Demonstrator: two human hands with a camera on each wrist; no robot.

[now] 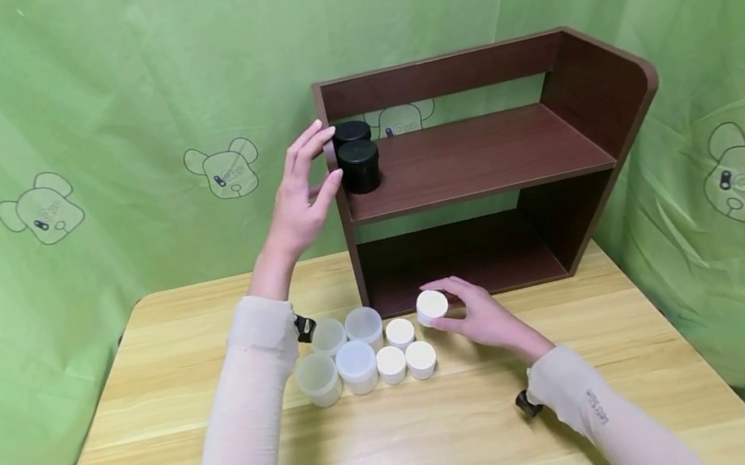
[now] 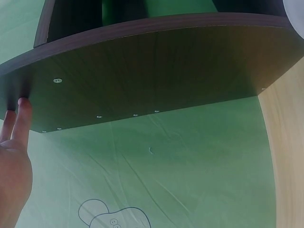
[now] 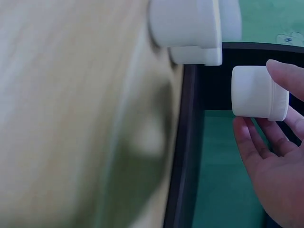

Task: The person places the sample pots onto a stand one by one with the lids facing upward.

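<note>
My right hand [image 1: 484,319] grips a small white screw-lid jar [image 1: 432,308] between thumb and fingers. In the right wrist view this white jar [image 3: 254,92] appears in front of the shelf's lower opening. Three more white jars [image 1: 392,365] stand on the table just left of it. My left hand [image 1: 300,199] is at the outer left side panel of the dark brown shelf [image 1: 478,159], its fingers extended and holding nothing. In the left wrist view, fingertips [image 2: 23,102] meet the panel. Two black lidded jars [image 1: 359,165] stand at the left end of the upper shelf, one behind the other.
Several translucent jars [image 1: 357,366] are grouped left of the white ones on the wooden table [image 1: 450,448]. The shelf's lower compartment [image 1: 449,257] opens toward me, behind the jars. A green curtain [image 1: 100,80] hangs around the table's back and sides.
</note>
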